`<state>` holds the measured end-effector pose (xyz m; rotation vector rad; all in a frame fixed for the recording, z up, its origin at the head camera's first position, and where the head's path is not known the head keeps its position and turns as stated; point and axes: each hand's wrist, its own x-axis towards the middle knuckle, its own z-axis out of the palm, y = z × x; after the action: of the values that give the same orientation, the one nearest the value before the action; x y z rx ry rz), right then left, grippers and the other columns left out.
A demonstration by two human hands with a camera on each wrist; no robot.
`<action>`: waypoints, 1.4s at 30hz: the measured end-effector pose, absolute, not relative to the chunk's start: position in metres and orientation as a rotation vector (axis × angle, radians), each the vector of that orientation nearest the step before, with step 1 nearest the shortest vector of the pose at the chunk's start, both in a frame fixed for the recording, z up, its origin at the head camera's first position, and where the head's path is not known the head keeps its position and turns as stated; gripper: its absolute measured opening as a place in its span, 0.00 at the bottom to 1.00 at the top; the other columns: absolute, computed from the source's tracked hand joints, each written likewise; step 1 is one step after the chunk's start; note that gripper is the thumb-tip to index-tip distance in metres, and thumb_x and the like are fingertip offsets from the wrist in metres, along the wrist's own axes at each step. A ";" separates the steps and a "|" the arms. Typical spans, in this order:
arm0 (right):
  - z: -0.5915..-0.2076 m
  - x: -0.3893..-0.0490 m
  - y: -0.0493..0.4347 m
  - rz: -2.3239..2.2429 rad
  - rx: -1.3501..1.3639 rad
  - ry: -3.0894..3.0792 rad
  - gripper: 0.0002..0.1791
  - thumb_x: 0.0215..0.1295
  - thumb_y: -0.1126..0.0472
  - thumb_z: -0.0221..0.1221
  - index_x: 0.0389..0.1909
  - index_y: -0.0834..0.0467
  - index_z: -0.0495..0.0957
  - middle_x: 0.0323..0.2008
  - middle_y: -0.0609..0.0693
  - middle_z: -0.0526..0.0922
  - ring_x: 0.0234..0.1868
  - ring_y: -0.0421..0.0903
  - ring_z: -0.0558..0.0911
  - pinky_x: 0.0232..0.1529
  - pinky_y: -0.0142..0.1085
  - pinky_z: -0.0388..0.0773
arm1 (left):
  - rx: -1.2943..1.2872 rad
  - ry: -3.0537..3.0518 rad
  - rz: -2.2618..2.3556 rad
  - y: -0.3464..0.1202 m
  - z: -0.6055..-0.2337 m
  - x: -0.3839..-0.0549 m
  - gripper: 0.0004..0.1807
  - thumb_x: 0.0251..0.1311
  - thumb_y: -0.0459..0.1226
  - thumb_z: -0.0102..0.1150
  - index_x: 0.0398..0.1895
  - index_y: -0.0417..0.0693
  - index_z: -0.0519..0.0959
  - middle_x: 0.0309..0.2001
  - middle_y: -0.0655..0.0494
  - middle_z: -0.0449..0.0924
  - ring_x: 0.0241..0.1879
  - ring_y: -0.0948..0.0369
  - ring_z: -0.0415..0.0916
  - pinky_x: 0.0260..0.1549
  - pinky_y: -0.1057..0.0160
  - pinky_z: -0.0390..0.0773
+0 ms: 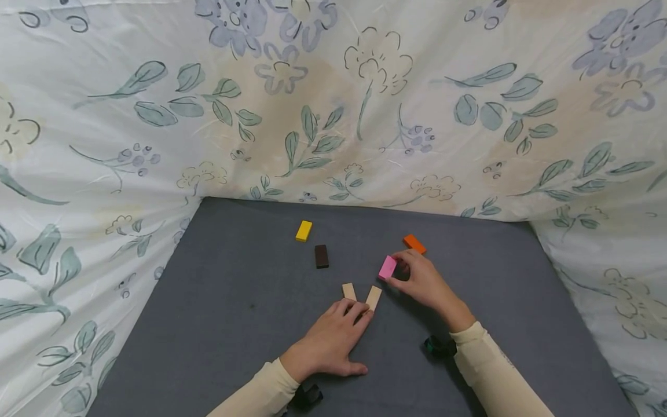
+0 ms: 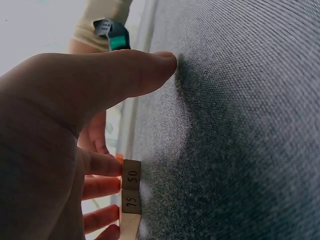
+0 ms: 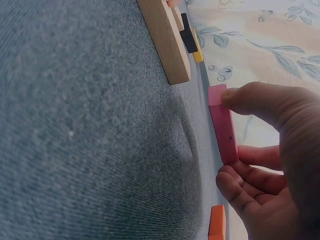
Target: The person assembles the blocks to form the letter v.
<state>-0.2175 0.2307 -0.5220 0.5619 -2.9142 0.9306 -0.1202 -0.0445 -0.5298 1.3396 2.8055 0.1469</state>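
Note:
My right hand [image 1: 423, 282] pinches a small pink block [image 1: 387, 267] between thumb and fingers. In the right wrist view the thumb lies at one end of the pink block [image 3: 223, 127] and the fingers at the other. My left hand [image 1: 336, 337] is spread palm down, its fingertips resting on two plain wooden blocks. The left wooden block [image 1: 348, 291] and the right wooden block [image 1: 373, 297] are angled apart like a V, their near ends hidden by the fingers. In the left wrist view, numbers show on the block ends [image 2: 131, 175].
An orange block [image 1: 415, 243] lies just behind my right hand. Farther left are a dark brown block [image 1: 321, 256] and a yellow block [image 1: 304, 231]. The dark grey cloth surface [image 1: 234, 324] is bordered at the back and sides by a hanging floral sheet [image 1: 312, 127].

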 end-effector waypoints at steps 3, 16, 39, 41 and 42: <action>-0.523 -0.217 0.230 0.920 0.573 -2.911 0.31 0.63 0.55 0.79 0.63 0.65 0.82 0.54 0.59 0.82 0.44 0.52 0.81 0.47 0.51 0.83 | 1.343 2.805 0.140 -0.045 -0.530 -0.121 0.58 0.56 0.74 0.69 0.82 0.49 0.69 0.74 0.54 0.68 0.69 0.55 0.65 0.74 0.52 0.67; -0.522 -0.213 0.224 0.916 0.601 -2.929 0.31 0.63 0.55 0.79 0.63 0.64 0.81 0.51 0.55 0.82 0.44 0.50 0.80 0.47 0.49 0.82 | 1.343 2.801 0.154 -0.044 -0.529 -0.121 0.57 0.57 0.74 0.68 0.81 0.50 0.70 0.74 0.55 0.67 0.69 0.55 0.64 0.73 0.52 0.68; -0.529 -0.210 0.220 0.924 0.623 -2.929 0.31 0.63 0.54 0.79 0.62 0.64 0.82 0.48 0.53 0.81 0.42 0.47 0.78 0.45 0.46 0.81 | 1.362 2.818 0.157 -0.046 -0.527 -0.121 0.56 0.57 0.74 0.68 0.80 0.50 0.71 0.73 0.55 0.68 0.68 0.55 0.66 0.72 0.52 0.69; -0.533 -0.208 0.220 0.925 0.626 -2.929 0.31 0.63 0.54 0.79 0.62 0.64 0.82 0.48 0.53 0.82 0.42 0.47 0.78 0.45 0.46 0.81 | 1.361 2.818 0.164 -0.046 -0.528 -0.119 0.56 0.56 0.74 0.68 0.80 0.50 0.71 0.73 0.55 0.68 0.68 0.55 0.66 0.72 0.52 0.69; -0.534 -0.208 0.220 0.931 0.630 -2.923 0.31 0.63 0.53 0.79 0.62 0.64 0.82 0.49 0.53 0.82 0.42 0.47 0.78 0.46 0.46 0.81 | 1.357 2.822 0.165 -0.046 -0.529 -0.118 0.56 0.56 0.74 0.68 0.80 0.50 0.71 0.73 0.55 0.69 0.68 0.55 0.66 0.72 0.52 0.69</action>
<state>-0.2075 0.2200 -0.5343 0.6299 -2.9230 0.9306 -0.1180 -0.0460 -0.5292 1.3566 2.8217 0.1650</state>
